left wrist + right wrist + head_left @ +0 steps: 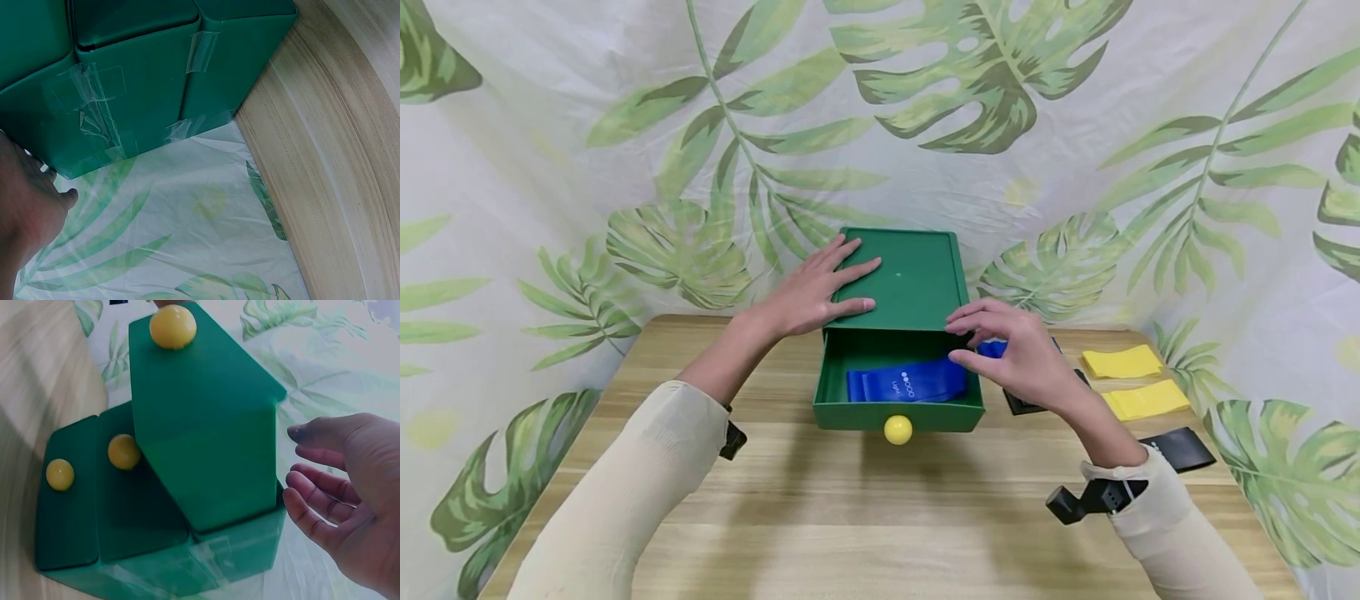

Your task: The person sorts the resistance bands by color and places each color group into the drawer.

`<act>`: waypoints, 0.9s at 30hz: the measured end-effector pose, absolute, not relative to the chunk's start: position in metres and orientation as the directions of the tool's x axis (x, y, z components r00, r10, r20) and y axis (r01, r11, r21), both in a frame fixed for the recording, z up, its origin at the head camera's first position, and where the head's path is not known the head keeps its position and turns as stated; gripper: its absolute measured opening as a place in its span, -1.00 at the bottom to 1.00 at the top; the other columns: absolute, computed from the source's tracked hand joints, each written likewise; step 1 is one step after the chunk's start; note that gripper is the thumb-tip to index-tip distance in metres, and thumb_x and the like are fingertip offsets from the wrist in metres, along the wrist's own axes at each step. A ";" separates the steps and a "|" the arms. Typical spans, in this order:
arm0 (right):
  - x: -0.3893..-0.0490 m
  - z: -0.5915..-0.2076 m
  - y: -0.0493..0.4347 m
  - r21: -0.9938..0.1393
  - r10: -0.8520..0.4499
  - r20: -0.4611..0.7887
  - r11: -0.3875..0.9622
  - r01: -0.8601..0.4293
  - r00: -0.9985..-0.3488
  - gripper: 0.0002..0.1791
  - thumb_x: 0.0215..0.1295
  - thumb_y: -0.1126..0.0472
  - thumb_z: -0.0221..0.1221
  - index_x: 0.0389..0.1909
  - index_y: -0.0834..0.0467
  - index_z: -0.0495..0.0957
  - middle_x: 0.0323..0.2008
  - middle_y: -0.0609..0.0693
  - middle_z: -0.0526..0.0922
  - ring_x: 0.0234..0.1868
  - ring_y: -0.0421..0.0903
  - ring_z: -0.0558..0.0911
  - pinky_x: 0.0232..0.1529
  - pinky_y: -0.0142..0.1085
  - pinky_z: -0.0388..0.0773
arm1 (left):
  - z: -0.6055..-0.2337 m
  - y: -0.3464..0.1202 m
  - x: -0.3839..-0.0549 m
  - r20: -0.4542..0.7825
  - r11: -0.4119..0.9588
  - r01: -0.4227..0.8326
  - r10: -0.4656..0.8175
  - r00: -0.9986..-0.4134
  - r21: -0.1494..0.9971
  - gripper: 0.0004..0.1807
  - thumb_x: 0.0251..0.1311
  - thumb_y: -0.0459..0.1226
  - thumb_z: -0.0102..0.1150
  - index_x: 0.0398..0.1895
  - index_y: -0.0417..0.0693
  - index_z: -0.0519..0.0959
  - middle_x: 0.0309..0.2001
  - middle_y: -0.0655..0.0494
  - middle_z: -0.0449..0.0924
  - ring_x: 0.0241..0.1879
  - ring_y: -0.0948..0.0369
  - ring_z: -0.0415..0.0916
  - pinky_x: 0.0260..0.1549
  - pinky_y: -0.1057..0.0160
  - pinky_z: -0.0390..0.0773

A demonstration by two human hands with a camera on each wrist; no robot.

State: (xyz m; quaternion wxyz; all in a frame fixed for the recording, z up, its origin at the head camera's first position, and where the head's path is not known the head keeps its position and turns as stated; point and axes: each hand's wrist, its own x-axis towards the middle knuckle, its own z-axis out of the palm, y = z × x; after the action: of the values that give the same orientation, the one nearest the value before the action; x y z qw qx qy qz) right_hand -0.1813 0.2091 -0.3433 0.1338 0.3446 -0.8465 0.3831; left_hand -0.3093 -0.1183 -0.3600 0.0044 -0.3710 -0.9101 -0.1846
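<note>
A green drawer box (pixel 917 275) stands at the table's back edge, its top drawer (pixel 853 417) pulled out by a yellow knob (pixel 898 430). In the drawer lies a flat blue resistance band (pixel 880 387) with white print. My left hand (pixel 808 292) rests on the box top with fingers spread. Beside the drawer's right wall, my right hand (pixel 1026 354) hovers with loosely bent fingers and nothing between them. The right wrist view shows that hand (pixel 356 481) next to the pulled-out drawer (pixel 206 431), with two closed drawers (pixel 65 525) below.
Right of the box lie a blue band (pixel 992 349), partly behind my right hand, and a black piece (pixel 1022 406). Farther right are two yellow bands (pixel 1122 362) and a black band (pixel 1183 450). A leaf-patterned cloth (pixel 1037 183) hangs behind the wooden table (pixel 850 533).
</note>
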 end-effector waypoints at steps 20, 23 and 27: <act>-0.215 -0.366 0.268 -0.650 -0.337 0.427 0.530 -0.544 -0.839 -0.80 0.41 0.40 0.35 0.00 0.24 0.78 0.07 0.16 0.75 -0.05 0.01 0.73 -0.09 -0.52 0.64 | -0.359 -0.121 -0.307 0.144 0.655 0.678 0.675 -0.723 0.334 -0.10 0.48 0.42 -0.17 0.73 0.24 0.11 0.75 -0.06 -0.24 0.72 -0.04 -0.47 0.61 -0.24 -0.23; -0.222 -0.372 0.276 -0.653 -0.329 0.394 0.557 -0.513 -0.858 -0.80 0.43 0.35 0.35 0.02 0.22 0.78 0.07 0.14 0.75 -0.08 -0.02 0.73 -0.10 -0.51 0.64 | -0.359 -0.121 -0.307 0.145 0.655 0.679 0.676 -0.723 0.333 -0.10 0.48 0.42 -0.16 0.73 0.25 0.11 0.75 -0.06 -0.24 0.72 -0.04 -0.47 0.61 -0.24 -0.23; -0.229 -0.383 0.288 -0.654 -0.316 0.352 0.590 -0.473 -0.881 -0.79 0.45 0.31 0.35 0.04 0.22 0.77 0.09 0.15 0.74 -0.03 0.01 0.71 -0.11 -0.55 0.61 | -0.359 -0.120 -0.307 0.142 0.654 0.680 0.678 -0.721 0.332 -0.09 0.47 0.44 -0.18 0.73 0.27 0.10 0.75 -0.04 -0.25 0.72 -0.03 -0.48 0.61 -0.23 -0.23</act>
State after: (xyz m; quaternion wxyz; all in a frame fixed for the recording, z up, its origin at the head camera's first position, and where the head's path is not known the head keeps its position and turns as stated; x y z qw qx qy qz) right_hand -0.2291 0.2885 -0.3827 0.0998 0.2227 -0.8860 0.3941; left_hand -0.3074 -0.1204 -0.3594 0.0026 -0.3733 -0.9094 -0.1835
